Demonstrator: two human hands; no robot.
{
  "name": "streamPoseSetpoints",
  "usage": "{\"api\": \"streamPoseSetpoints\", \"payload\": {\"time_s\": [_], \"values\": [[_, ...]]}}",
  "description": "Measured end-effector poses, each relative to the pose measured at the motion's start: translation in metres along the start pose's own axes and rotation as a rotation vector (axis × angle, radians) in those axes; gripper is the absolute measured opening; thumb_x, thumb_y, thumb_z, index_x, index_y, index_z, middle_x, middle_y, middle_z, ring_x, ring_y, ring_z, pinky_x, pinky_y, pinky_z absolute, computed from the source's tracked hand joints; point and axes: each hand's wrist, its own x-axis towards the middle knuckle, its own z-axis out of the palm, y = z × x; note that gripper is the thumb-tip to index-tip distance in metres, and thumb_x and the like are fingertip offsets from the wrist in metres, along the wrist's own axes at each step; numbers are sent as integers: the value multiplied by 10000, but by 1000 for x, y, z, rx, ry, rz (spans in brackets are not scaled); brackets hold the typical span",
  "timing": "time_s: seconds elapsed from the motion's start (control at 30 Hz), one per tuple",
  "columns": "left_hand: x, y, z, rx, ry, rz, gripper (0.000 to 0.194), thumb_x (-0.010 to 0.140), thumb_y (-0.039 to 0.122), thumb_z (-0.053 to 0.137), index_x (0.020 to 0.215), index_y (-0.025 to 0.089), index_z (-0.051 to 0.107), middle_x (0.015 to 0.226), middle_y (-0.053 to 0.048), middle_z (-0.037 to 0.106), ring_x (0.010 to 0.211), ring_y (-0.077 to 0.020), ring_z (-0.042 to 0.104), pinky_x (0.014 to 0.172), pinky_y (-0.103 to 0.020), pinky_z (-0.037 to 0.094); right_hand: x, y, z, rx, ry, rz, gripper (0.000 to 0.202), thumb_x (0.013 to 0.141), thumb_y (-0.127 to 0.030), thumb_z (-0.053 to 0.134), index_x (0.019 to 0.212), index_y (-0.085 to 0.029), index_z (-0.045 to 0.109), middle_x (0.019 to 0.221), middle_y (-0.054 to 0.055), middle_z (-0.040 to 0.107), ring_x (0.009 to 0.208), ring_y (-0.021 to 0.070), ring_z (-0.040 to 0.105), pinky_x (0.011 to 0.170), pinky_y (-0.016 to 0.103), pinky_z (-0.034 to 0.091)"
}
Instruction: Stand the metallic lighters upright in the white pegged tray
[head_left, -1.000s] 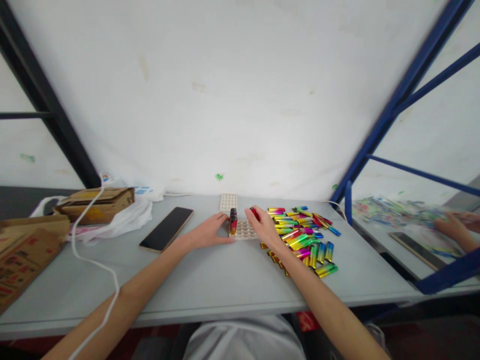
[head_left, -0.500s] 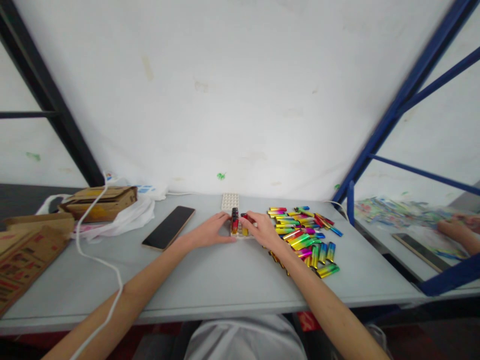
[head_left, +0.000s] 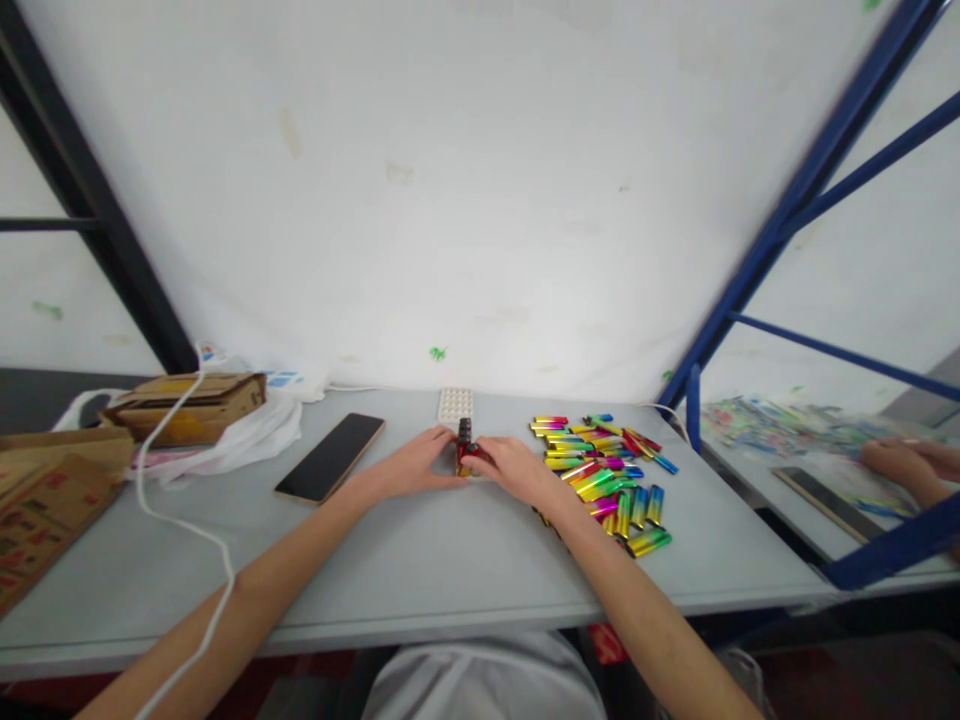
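Head view: upright row [head_left: 464, 430], seemingly early stage; left hand [head_left: 418, 464] left of it, fingers spread; right hand [head_left: 517, 468] right, pinching lighter [head_left: 471, 449]; pile [head_left: 600, 484] farther right, unplaced.

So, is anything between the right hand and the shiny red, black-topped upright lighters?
Nothing visible: the right hand is at those shiny red, black-topped upright lighters. The multicoloured metallic lighter pile lies to the right.

Soft, even light brightens the wall [head_left: 480, 220]; detail blurs and edges stretch.
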Motion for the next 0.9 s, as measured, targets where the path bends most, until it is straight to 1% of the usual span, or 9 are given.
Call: {"api": "streamPoseSetpoints", "payload": {"time_s": [0.13,0.23,0.3,0.37,0.43,0.57,0.67,0.77,0.9], "values": [[0,-1,0,0,6,8,538,812,559,759,1186,195,630,1227,-124,658,1174,-323,598,1050,-436,474,-2,-1,-4,-62,-39,75,393,982,-571,589,919,-204,717,796,54,712,689,181,604,661,269,385],[0,-1,-1,-1,5,-7,566,809,575,752,1204,190,626,1250,-128,657,1185,-326,598,1064,-443,472,-7,15,-19,-70,3,133,458,1038,-559,483,866,-201,710,727,28,674,664,165,570,685,272,396],[0,0,-1,4,1,-19,602,801,571,760,1239,184,615,1288,-140,648,1216,-338,592,1088,-453,460,-13,32,-33,-138,82,168,458,1080,-473,419,864,-186,704,776,48,681,739,179,588,762,289,428],[0,1,-2,11,-4,-31,618,791,568,769,1248,183,613,1313,-149,642,1233,-351,591,1096,-458,459,-21,51,-48,-204,148,225,371,1073,-387,453,941,-163,718,917,93,707,877,209,622,865,322,453],[0,2,-2,13,-6,-39,620,786,574,770,1242,182,617,1326,-153,639,1237,-357,595,1095,-455,465,-31,69,-62,-238,164,291,284,1039,-341,522,1041,-146,729,1045,131,713,1024,240,629,967,362,456],[0,2,-2,23,-12,-38,609,792,582,761,1235,190,619,1312,-146,645,1236,-352,597,1098,-444,466,-52,92,-84,-218,109,330,278,999,-337,572,1136,-162,739,1160,144,719,1135,264,634,1062,415,453],[0,1,-2,13,-10,-31,604,790,565,768,1242,194,615,1300,-144,649,1229,-348,597,1097,-448,464,-66,101,-96,-145,25,377,288,959,-302,614,1196,-189,732,1234,133,721,1168,273,650,1071,432,469],[0,1,-1,-1,3,-29,616,790,569,761,1246,181,615,1305,-147,648,1224,-347,598,1093,-454,462,-73,105,-102,-64,-87,451,336,882,-306,717,1201,-202,737,1230,120,732,1110,270,684,1011,404,512],[0,2,-1,-1,6,-41,629,782,582,762,1237,172,620,1320,-161,642,1225,-357,599,1089,-462,463,-69,103,-100,-109,-131,483,300,828,-246,762,1119,-175,767,1147,124,756,1028,259,705,957,372,522]]}}
